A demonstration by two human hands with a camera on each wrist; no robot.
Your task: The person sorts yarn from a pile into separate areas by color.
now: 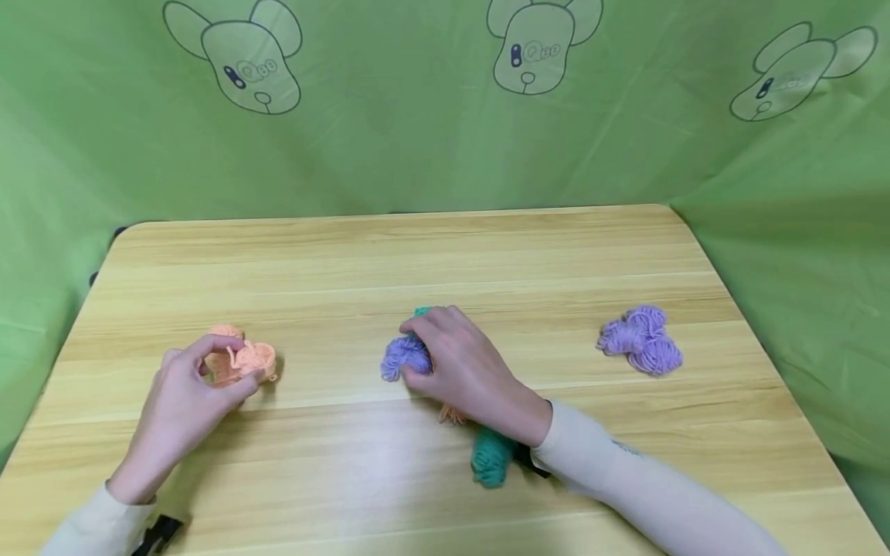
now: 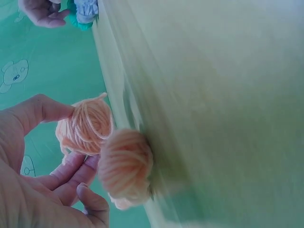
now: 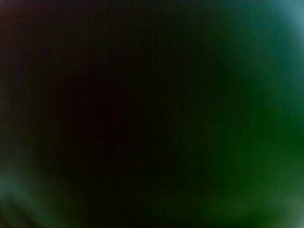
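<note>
At the left, my left hand (image 1: 191, 390) pinches a peach ball of yarn (image 1: 253, 361) between thumb and fingers. More peach yarn (image 2: 126, 166) sits right beside it on the table in the left wrist view. Near the middle, my right hand (image 1: 462, 367) curls thumb and fingers round a small purple skein of yarn (image 1: 406, 356). Green yarn (image 1: 421, 311) peeks out behind that hand, and peach strands (image 1: 453, 415) show below it. Under the right wrist lies a green skein (image 1: 492, 457), partly covered. The right wrist view is dark and blurred.
Several purple skeins (image 1: 641, 340) lie bunched together at the right of the wooden table (image 1: 334, 270). A green curtain (image 1: 389, 139) with printed animal heads hangs behind the table and along its sides.
</note>
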